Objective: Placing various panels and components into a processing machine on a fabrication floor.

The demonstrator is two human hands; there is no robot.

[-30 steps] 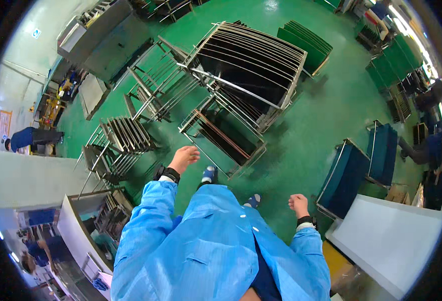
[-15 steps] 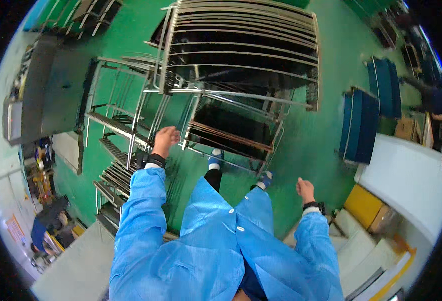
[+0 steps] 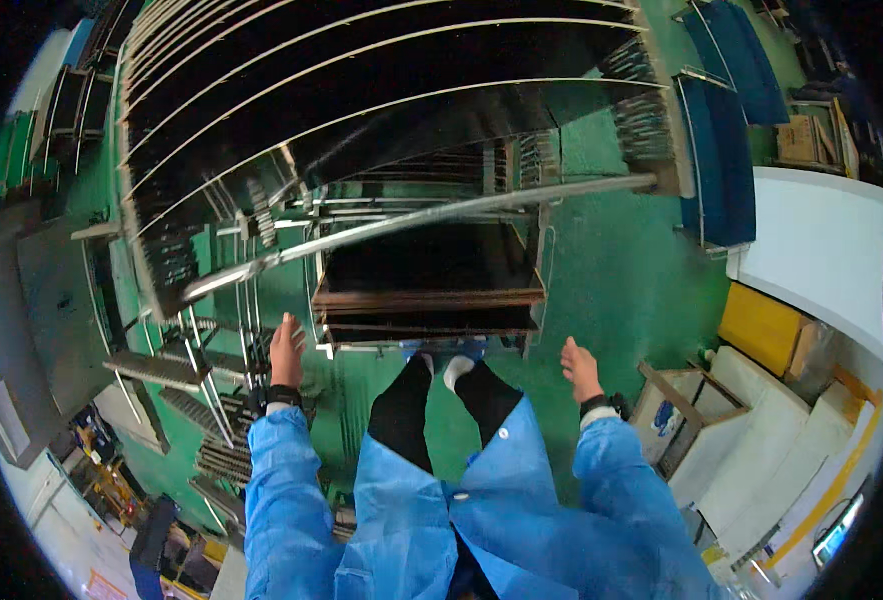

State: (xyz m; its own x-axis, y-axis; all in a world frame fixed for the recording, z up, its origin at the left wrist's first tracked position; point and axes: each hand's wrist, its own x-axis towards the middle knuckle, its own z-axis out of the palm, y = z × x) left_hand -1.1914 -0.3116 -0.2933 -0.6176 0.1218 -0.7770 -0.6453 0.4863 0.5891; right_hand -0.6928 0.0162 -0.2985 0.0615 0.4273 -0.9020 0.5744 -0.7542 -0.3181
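Note:
Ahead of me stands a tall metal rack [image 3: 421, 212] with long pale rods and dark flat panels [image 3: 361, 95] on its levels. Below and behind its front bar a lower shelf [image 3: 431, 298] carries more dark panels, close to my feet. My left hand [image 3: 287, 352] hangs in the air left of that lower shelf, its fingers loosely stretched and holding nothing. Right of the shelf, over the green floor, my right hand [image 3: 580, 368] is also free, with the fingers apart from the thumb. Neither hand touches the rack.
Slotted metal rack parts [image 3: 166, 372] stand at my left, beside a grey cabinet [image 3: 61, 300]. To the right are blue covered carts [image 3: 716, 160], a white table [image 3: 811, 255], a yellow box [image 3: 759, 328] and a wooden-framed crate [image 3: 686, 410].
I have come nearer to the rack, which now looks larger and spreads further left. My feet now stand side by side at its base. The left fingers, curled before, are straighter.

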